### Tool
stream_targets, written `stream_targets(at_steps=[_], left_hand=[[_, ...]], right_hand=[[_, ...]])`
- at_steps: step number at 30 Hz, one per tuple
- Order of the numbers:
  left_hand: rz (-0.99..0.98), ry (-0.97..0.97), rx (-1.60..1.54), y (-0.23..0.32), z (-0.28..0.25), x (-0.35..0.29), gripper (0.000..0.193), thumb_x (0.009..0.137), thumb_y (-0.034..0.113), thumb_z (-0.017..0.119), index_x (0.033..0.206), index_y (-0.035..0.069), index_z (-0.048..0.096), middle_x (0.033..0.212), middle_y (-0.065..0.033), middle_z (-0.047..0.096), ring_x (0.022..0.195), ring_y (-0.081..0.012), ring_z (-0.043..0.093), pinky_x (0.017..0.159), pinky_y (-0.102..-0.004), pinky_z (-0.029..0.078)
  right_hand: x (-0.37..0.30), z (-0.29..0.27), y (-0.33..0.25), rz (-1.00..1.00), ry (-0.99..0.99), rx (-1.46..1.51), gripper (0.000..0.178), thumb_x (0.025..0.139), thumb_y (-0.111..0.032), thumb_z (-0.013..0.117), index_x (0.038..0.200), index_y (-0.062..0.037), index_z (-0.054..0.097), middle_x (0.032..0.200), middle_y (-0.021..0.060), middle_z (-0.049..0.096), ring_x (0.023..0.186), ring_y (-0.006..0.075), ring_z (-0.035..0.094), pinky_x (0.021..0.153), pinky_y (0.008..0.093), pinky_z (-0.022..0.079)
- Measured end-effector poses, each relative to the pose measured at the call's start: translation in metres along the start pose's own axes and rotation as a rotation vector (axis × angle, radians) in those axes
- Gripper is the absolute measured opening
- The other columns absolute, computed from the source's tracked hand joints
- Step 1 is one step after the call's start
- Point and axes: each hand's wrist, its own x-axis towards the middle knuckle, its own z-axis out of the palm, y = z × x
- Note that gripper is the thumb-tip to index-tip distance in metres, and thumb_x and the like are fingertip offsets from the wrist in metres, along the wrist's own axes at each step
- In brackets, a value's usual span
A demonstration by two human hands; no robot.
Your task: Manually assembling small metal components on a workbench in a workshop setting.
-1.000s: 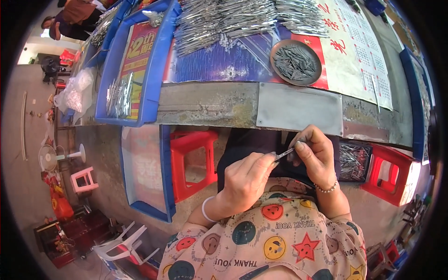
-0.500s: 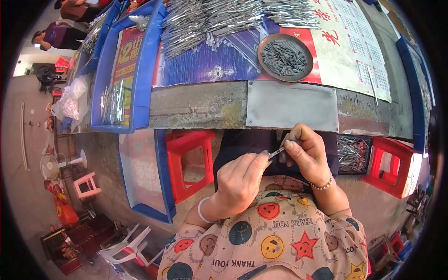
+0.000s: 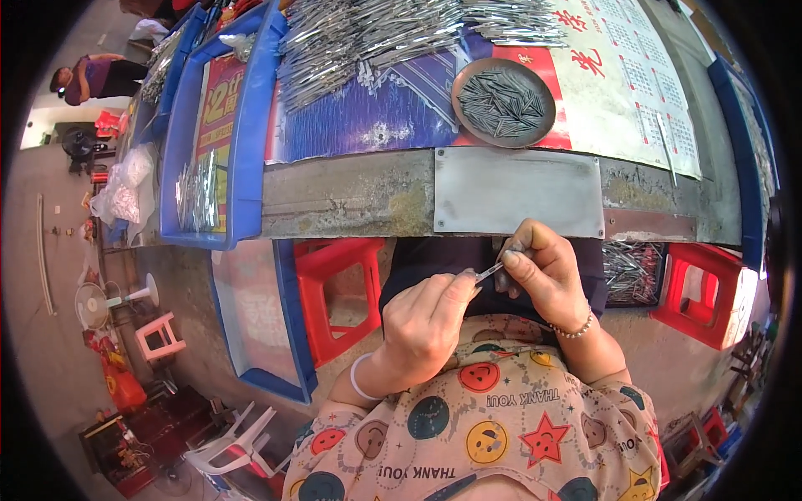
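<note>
My left hand (image 3: pixel 424 319) and my right hand (image 3: pixel 548 277) meet over my lap, just off the table's front edge. Between them is a slim, short metal piece (image 3: pixel 489 272), pinched at one end by each hand; the fingers hide its tips. Dark smudges mark the fingertips. Beyond the hands, a pale metal plate (image 3: pixel 518 194) is fixed to the table's edge. Past it stands a round brown dish (image 3: pixel 545 125) with many small grey pointed metal pieces (image 3: pixel 501 98) inside.
Long shiny metal strips (image 3: pixel 401 33) lie in heaps at the table's back. A blue tray (image 3: pixel 248 167) with more strips sits at left. Under the table edge are a red stool (image 3: pixel 311 309), a bin of metal pieces (image 3: pixel 632 274) and another red stool (image 3: pixel 697 292).
Both hands keep their pinch on the metal piece, with only slight finger shifts. The view has tilted a little, and a person in the far background has shifted.
</note>
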Motion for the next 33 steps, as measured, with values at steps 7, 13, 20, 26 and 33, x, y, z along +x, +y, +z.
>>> stream_targets(at_steps=[7,13,20,26,33], left_hand=[[0.009,-0.016,0.030,0.001,0.002,0.004,0.025,0.072,0.001,0.072,0.094,-0.002,0.062,0.073,-0.0110,0.060,0.058,-0.0252,0.061,0.049,-0.0322,0.047],[0.038,-0.011,0.023,-0.001,-0.001,0.011,0.025,0.072,0.001,0.072,0.094,-0.002,0.062,0.073,-0.0115,0.061,0.058,-0.0252,0.061,0.049,-0.0319,0.047],[0.077,-0.016,-0.076,-0.007,-0.009,0.028,0.021,0.076,0.000,0.070,0.094,-0.001,0.059,0.075,-0.0117,0.063,0.060,-0.0247,0.061,0.052,-0.0314,0.048],[0.071,-0.010,-0.062,-0.017,-0.029,0.062,0.020,0.078,-0.003,0.068,0.095,0.000,0.059,0.078,-0.0139,0.063,0.065,-0.0265,0.062,0.056,-0.0316,0.048],[0.191,0.061,-0.069,-0.044,-0.011,0.149,0.014,0.078,-0.004,0.065,0.091,0.000,0.060,0.083,-0.0132,0.061,0.072,-0.0281,0.061,0.062,-0.0337,0.049]], right_hand=[[0.001,-0.003,0.000,-0.001,0.005,0.005,0.022,0.093,-0.018,0.059,0.084,-0.0026,0.048,0.070,-0.0001,0.054,0.058,0.0031,0.048,0.050,0.0181,0.042],[0.005,-0.004,-0.006,-0.001,-0.002,0.028,0.021,0.093,-0.018,0.059,0.085,-0.0020,0.049,0.071,0.0010,0.056,0.060,0.0040,0.051,0.051,0.0184,0.043],[-0.002,-0.021,-0.024,-0.145,0.069,0.029,0.014,0.094,-0.013,0.055,0.092,0.0004,0.052,0.079,0.0058,0.061,0.067,0.0081,0.055,0.057,0.0199,0.046],[-0.004,-0.060,-0.033,-0.438,0.490,-0.254,0.009,0.094,-0.009,0.053,0.094,-0.0002,0.052,0.078,0.0040,0.059,0.064,0.0057,0.053,0.056,0.0177,0.043],[0.002,-0.087,-0.012,-0.543,0.655,-0.352,0.004,0.090,-0.003,0.056,0.090,0.0000,0.053,0.077,0.0047,0.060,0.062,0.0064,0.051,0.056,0.0191,0.042]])
